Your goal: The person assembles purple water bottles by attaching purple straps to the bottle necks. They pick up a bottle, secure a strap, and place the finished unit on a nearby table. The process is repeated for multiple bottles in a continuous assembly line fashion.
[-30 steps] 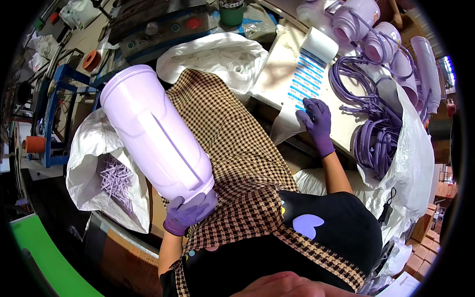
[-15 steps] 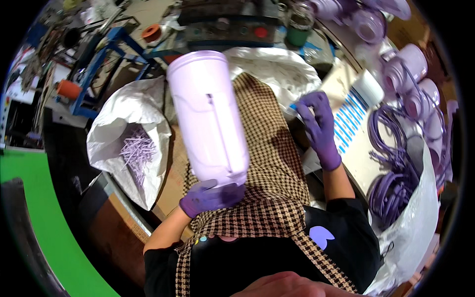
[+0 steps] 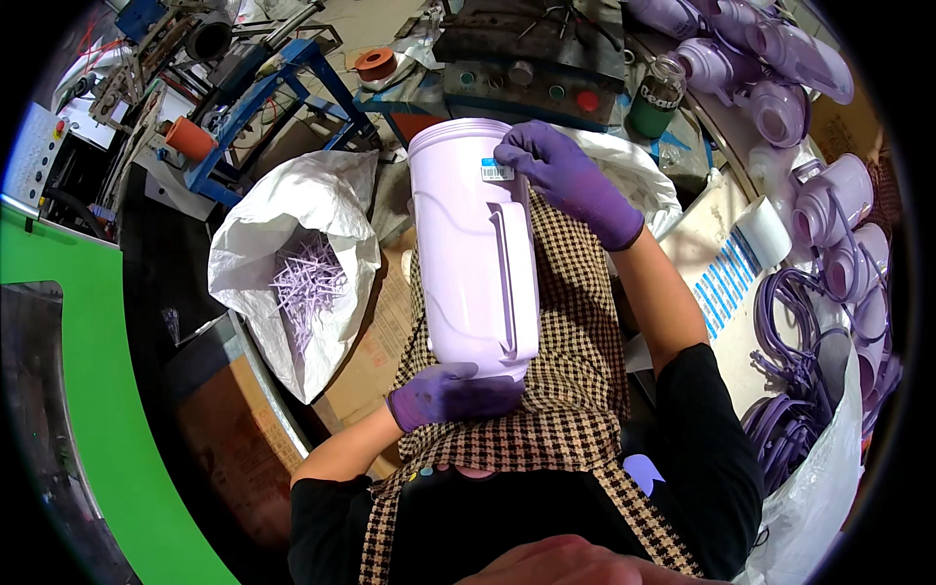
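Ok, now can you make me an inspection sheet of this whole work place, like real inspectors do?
Surface: cream worktop at right, bearing a white roll with blue label strip.
Work items: glossy lilac plastic cylinder with long side handle; small blue and white rectangular label near its far rim.
Clutter: white woven sack holding thin lilac sticks; lilac plastic containers, upper right.
Hands: purple-gloved left hand supports the cylinder's near end; purple-gloved right hand has fingertips by the label.
Cables: coiled purple cords at right.
Surroundings: dark metal machine with red button, blue metal frame, green panel.
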Tool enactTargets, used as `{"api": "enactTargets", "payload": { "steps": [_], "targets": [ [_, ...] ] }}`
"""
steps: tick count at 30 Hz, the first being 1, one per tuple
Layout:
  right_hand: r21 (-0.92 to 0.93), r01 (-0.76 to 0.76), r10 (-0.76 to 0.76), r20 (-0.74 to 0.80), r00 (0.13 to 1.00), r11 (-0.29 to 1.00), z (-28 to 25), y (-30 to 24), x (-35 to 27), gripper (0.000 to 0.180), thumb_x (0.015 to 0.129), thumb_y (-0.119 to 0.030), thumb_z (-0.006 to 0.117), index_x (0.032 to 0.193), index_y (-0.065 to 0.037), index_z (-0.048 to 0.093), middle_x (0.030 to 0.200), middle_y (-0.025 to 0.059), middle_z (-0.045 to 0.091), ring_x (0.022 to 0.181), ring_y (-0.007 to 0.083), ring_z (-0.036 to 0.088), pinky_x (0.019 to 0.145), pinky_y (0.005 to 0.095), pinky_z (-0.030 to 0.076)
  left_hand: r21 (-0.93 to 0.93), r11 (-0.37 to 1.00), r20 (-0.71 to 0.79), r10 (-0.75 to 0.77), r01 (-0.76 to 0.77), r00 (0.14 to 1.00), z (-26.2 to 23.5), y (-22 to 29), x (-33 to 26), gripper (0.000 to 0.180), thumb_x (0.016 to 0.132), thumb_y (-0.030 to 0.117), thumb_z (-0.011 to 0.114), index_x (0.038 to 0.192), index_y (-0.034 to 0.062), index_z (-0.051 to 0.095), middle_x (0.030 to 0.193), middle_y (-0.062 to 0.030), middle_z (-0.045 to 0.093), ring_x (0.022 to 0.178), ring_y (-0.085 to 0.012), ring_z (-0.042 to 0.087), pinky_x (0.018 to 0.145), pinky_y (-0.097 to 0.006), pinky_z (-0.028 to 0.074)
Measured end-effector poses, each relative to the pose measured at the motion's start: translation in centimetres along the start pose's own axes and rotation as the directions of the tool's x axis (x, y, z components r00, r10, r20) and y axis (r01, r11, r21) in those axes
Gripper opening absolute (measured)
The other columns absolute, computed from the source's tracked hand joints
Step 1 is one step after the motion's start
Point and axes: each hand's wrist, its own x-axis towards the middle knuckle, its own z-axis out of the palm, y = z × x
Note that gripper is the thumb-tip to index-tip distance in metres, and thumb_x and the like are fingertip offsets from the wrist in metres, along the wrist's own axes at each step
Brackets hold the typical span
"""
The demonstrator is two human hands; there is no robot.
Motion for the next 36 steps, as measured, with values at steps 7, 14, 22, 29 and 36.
{"api": "enactTargets", "payload": {
  "steps": [7, 14, 22, 29, 36],
  "targets": [
    [-0.486, 0.007, -0.095, -0.156, 0.983, 0.874, -0.3, 0.5, -0.1, 0.048, 0.085, -0.045, 0.076, 0.094, 0.0, 0.061, 0.094, 0.0155, 0.061, 0.086, 0.0304, 0.059, 0.079, 0.0409, 0.048, -0.608, 0.789, -0.115, -0.201, 0.091, 0.973, -0.3, -7.3, 1.9, 0.063, 0.095, 0.011, 0.063, 0.152, 0.0045, 0.036, 0.156, -0.0171, 0.037, 0.142, -0.0229, 0.041, 0.12, -0.036, 0.037],
    [-0.306, -0.041, -0.098, -0.423, 0.901, 0.951, 1.2, 9.3, -8.1, 0.037, 0.088, -0.028, 0.075, 0.107, 0.0, 0.06, 0.1, 0.0165, 0.058, 0.095, 0.0312, 0.058, 0.085, 0.0397, 0.048, -0.435, -0.262, 0.608, -0.791, 0.862, 0.066, -3.3, -12.1, -3.9, 0.077, 0.08, 0.021, 0.082, 0.143, 0.0061, 0.04, 0.138, -0.0179, 0.048, 0.124, -0.0314, 0.053, 0.104, -0.043, 0.048],
    [-0.45, 0.016, -0.18, -0.324, 0.929, 0.893, 6.3, 10.7, -12.4, 0.028, 0.081, -0.024, 0.071, 0.102, -0.007, 0.067, 0.098, 0.0124, 0.059, 0.098, 0.0326, 0.057, 0.086, 0.0436, 0.046, -0.524, -0.733, 0.752, -0.637, 0.434, -0.17, 3.2, -15.0, -4.3, 0.074, 0.076, -0.003, 0.081, 0.142, 0.0027, 0.046, 0.134, -0.0143, 0.05, 0.126, -0.0307, 0.052, 0.094, -0.043, 0.058],
    [-0.47, 0.031, -0.198, -0.311, 0.93, 0.882, 5.2, 11.4, -12.5, 0.023, 0.079, -0.024, 0.071, 0.097, -0.009, 0.068, 0.092, 0.0113, 0.06, 0.092, 0.0328, 0.057, 0.084, 0.0449, 0.046, -0.745, -0.579, 0.647, -0.748, 0.332, 0.149, 17.5, -19.1, 14.1, 0.07, 0.08, 0.015, 0.084, 0.136, 0.0033, 0.045, 0.137, -0.0178, 0.048, 0.117, -0.0331, 0.058, 0.093, -0.042, 0.056],
    [-0.461, 0.068, -0.238, -0.321, 0.917, 0.885, 5.0, 12.6, -13.2, 0.02, 0.079, -0.023, 0.072, 0.091, -0.008, 0.066, 0.088, 0.0109, 0.059, 0.087, 0.0315, 0.059, 0.079, 0.0442, 0.047, -0.126, -0.795, 0.948, -0.272, -0.593, 0.164, 24.5, -26.9, 28.0, 0.062, 0.099, 0.044, 0.059, 0.149, 0.0192, 0.031, 0.15, -0.0124, 0.039, 0.129, -0.0345, 0.051, 0.095, -0.053, 0.056]
  ]
}}
